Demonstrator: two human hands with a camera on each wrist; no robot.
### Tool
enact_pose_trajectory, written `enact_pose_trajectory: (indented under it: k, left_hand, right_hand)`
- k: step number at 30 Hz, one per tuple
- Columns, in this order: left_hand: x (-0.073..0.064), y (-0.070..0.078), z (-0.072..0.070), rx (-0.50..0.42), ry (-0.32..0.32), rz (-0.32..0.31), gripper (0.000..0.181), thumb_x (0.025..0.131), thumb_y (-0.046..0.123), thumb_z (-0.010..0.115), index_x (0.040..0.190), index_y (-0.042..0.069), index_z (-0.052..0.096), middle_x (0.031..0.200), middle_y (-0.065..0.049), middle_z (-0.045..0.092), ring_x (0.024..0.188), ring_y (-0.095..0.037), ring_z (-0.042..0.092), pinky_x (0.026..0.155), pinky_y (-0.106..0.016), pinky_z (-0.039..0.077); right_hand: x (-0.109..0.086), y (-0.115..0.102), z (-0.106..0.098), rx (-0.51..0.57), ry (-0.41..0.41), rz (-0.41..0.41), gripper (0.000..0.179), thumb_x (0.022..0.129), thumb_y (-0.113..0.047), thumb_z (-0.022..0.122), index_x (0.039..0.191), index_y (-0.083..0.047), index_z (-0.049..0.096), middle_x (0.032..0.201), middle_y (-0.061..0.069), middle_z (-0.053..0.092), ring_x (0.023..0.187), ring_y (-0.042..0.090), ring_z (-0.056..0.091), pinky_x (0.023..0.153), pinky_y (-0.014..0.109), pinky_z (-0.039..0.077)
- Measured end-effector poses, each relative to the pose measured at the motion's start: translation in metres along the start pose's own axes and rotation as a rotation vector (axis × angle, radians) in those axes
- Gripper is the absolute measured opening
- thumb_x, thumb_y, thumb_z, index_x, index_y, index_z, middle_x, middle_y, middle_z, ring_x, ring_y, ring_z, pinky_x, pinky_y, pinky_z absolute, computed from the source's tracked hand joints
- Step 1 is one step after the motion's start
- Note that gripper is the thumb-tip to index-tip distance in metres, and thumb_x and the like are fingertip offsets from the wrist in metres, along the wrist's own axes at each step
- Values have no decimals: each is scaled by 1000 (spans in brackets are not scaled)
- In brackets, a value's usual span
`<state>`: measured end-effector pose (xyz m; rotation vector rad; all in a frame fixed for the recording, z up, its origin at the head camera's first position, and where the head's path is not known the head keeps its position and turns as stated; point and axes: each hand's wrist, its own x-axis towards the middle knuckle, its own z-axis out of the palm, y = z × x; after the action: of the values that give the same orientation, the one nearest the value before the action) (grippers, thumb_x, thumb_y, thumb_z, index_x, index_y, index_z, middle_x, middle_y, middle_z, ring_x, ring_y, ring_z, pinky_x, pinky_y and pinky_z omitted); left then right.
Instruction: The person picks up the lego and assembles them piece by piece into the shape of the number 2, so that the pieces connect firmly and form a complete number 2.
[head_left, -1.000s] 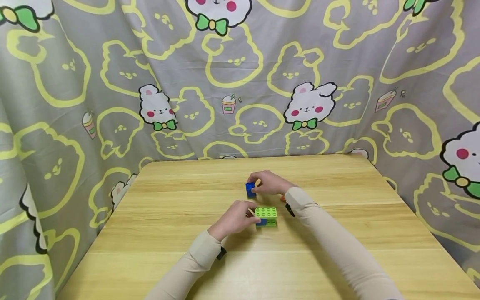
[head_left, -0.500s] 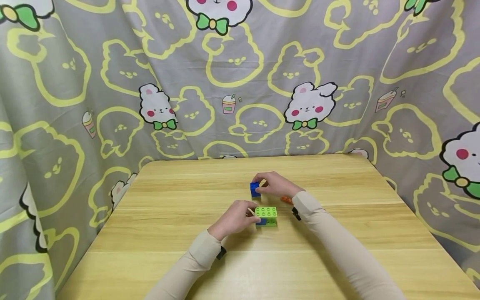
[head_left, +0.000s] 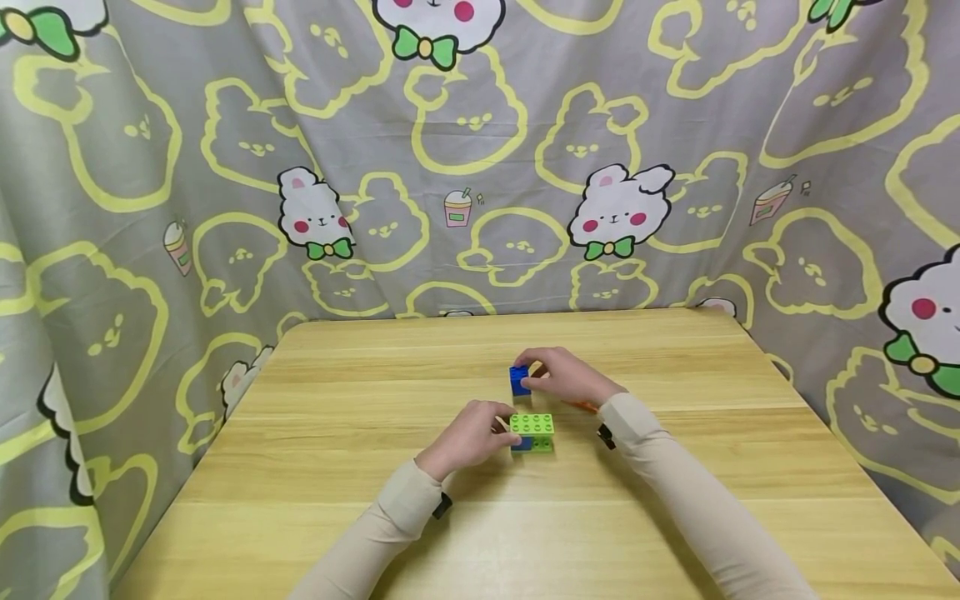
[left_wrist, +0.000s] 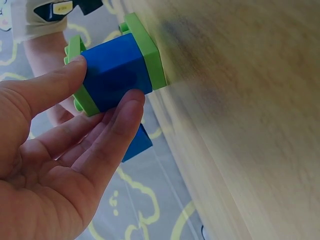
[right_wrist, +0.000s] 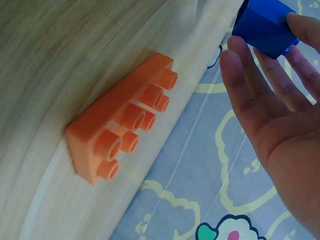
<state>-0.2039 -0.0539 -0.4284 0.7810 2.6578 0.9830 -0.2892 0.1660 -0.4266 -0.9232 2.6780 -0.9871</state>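
My left hand (head_left: pixel 468 437) grips the left end of a small stack of building blocks. A blue brick (left_wrist: pixel 117 72) is sandwiched there between a studded lime-green upper plate (head_left: pixel 532 423) and a second lime-green plate (left_wrist: pixel 146 52) at the table. Farther back, my right hand (head_left: pixel 566 377) pinches another blue brick (head_left: pixel 519 381) between thumb and fingers. In the right wrist view, this blue brick (right_wrist: pixel 265 27) hangs above the table, its hollow underside partly showing. Near the right wrist an orange studded plate (right_wrist: pixel 120 117) lies flat, largely hidden by the forearm in the head view.
The blocks sit around the middle of a light wooden table (head_left: pixel 360 367). A grey curtain (head_left: pixel 465 275) with yellow outlines and bunny prints hangs behind the table and along both sides.
My right hand has carried the blue brick a little to the right, toward a spot behind the stack. The left hand and the stack have stayed in place.
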Motion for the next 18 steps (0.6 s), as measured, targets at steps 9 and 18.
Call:
enact_pose_trajectory:
  k: [9, 18]
  left_hand:
    - [0, 0, 0, -8, -1, -4, 35, 95, 17, 75, 123, -2, 69, 115, -14, 73, 89, -16, 72, 75, -24, 57]
    - [0, 0, 1, -12, 13, 12, 34, 93, 14, 76, 122, -4, 70, 113, -15, 74, 87, -17, 73, 73, -25, 57]
  right_hand:
    - [-15, -6, -4, 1, 29, 17, 32, 101, -20, 68, 131, -12, 65, 128, 5, 67, 109, 22, 69, 93, 40, 57]
    - [-30, -9, -6, 9, 50, 15, 33, 101, -20, 68, 132, -11, 63, 128, 8, 67, 107, 23, 70, 88, 38, 59]
